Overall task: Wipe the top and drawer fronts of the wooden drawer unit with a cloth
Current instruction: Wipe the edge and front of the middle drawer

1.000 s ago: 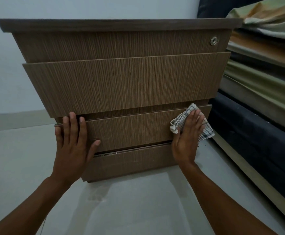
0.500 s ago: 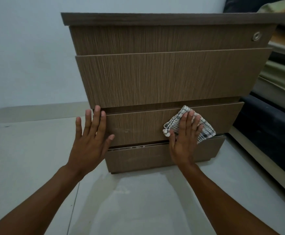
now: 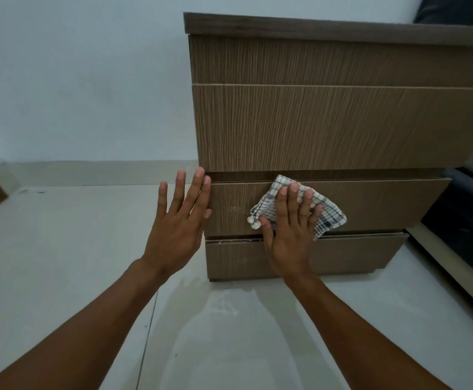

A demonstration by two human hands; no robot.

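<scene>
The wooden drawer unit (image 3: 328,130) stands on the floor (image 3: 61,249), fronts facing the camera, each front long side to side. Over the last second the right hand (image 3: 291,235), flat and spread, has slid the checked cloth (image 3: 326,213) leftward along the third drawer front (image 3: 384,204), so that pass nears its left end. The left hand (image 3: 177,223), open and empty, seems barely to touch the unit's left edge.

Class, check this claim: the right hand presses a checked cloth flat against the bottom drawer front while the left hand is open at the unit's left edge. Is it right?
One detail is wrong. In the head view the right hand presses the checked cloth against the third drawer front, not the bottom one. The left hand is open at the unit's left edge.
</scene>
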